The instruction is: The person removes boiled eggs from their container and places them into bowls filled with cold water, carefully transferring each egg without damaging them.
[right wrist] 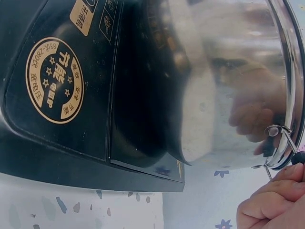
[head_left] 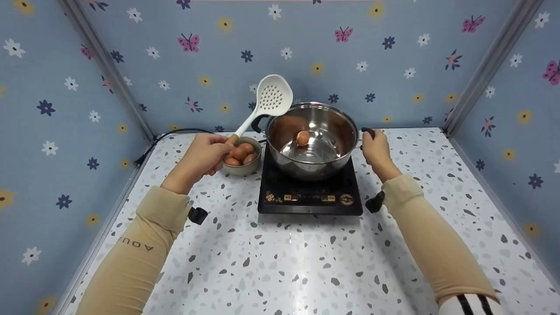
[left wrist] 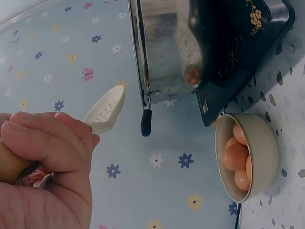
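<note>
My left hand [head_left: 204,156] grips the wooden handle of a white slotted spoon [head_left: 272,97], whose perforated head is raised beside the pot's upper left rim. A shiny steel pot [head_left: 306,168] holds one brown egg [head_left: 302,138] against its inner wall. With its fingers curled round the pot's black right handle, my right hand [head_left: 377,151] stays at the pot's side. Below and beside the left hand, a beige bowl [left wrist: 264,157] contains several brown eggs [left wrist: 236,157]. The right wrist view shows the right hand's fingers [right wrist: 274,200] at the handle.
Under the pot is a black induction cooker [head_left: 310,205] with gold markings. A black cable [head_left: 175,131] runs along the back left of the speckled table [head_left: 293,262]. Flower-patterned panels [head_left: 280,52] enclose the back and both sides.
</note>
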### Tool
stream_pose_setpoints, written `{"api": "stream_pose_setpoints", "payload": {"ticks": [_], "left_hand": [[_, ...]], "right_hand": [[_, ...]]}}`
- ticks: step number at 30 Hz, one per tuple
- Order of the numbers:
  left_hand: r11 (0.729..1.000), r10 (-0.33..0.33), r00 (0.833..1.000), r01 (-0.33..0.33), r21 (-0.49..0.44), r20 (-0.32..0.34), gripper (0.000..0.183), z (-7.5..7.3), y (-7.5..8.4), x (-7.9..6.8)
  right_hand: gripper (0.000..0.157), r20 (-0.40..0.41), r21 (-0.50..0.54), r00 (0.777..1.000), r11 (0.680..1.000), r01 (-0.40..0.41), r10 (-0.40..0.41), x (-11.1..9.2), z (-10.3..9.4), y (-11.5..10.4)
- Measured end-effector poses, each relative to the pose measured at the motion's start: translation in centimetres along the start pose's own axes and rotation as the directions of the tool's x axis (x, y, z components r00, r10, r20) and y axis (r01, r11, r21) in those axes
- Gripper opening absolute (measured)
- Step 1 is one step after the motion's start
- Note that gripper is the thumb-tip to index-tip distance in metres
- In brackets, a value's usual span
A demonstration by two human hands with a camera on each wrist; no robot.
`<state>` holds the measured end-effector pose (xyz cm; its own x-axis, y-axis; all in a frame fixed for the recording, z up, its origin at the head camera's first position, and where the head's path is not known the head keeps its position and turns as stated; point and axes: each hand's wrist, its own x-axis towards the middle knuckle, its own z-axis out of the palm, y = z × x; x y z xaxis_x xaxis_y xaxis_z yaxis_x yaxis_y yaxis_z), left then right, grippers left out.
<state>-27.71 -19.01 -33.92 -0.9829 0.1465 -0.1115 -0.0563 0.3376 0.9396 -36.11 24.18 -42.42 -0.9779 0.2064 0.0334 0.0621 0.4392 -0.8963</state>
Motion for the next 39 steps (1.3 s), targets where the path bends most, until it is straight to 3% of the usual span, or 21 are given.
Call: {"api": "stream_pose_setpoints", "payload": {"ticks": [17,23,33,39], "left_hand": [[0.997,-0.050,0.997,0.047,0.057,0.054,0.028,1.6,1.7,1.1],[0.997,-0.044,0.993,0.037,0.070,0.107,0.038,2.5,1.8,1.6],[0.983,-0.032,0.994,0.012,0.183,0.106,0.046,4.1,2.3,2.8],[0.949,-0.047,0.997,0.025,0.313,0.063,0.050,4.5,3.3,3.4]], "right_hand": [[0.045,-0.043,-0.025,0.999,0.999,0.028,-0.029,0.4,0.1,-0.1],[0.046,-0.045,-0.037,0.998,0.999,0.030,-0.032,0.2,0.1,-0.1],[0.049,-0.023,-0.024,1.000,1.000,0.001,-0.002,0.0,0.2,-0.1],[0.049,-0.026,-0.020,1.000,1.000,0.008,-0.008,0.1,0.2,-0.1]]}}
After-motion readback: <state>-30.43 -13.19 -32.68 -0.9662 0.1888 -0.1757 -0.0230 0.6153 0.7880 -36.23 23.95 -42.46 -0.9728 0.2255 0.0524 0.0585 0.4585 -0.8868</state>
